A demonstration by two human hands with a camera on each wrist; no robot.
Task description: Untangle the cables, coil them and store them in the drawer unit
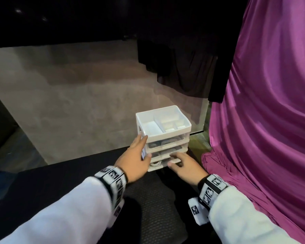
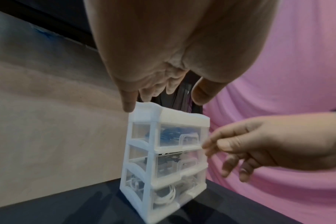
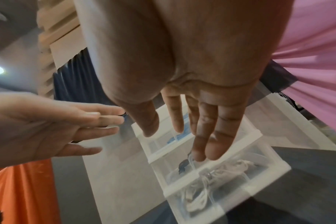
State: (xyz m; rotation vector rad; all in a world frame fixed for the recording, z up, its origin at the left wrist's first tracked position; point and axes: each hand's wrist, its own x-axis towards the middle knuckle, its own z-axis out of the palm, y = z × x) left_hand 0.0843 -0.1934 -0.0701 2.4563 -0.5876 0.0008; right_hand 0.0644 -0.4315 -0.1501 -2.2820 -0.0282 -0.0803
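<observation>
A white drawer unit (image 1: 163, 136) with three clear drawers and an open top tray stands on the dark table. My left hand (image 1: 143, 147) lies flat against its left side, fingers straight. My right hand (image 1: 173, 160) touches the drawer fronts low down with straight fingers (image 3: 201, 154). The bottom drawer (image 1: 163, 166) sticks out a little and holds a coiled white cable (image 2: 165, 195). A blue cable (image 2: 173, 133) lies in the top drawer. Something dark (image 2: 169, 162) lies in the middle drawer. Neither hand holds a cable.
Pink cloth (image 1: 271, 120) hangs close to the unit's right side. Black cloth (image 1: 180, 67) hangs behind and above it. A beige wall (image 1: 77, 103) runs behind the table. The dark table top (image 1: 148, 199) stretches toward me between my arms.
</observation>
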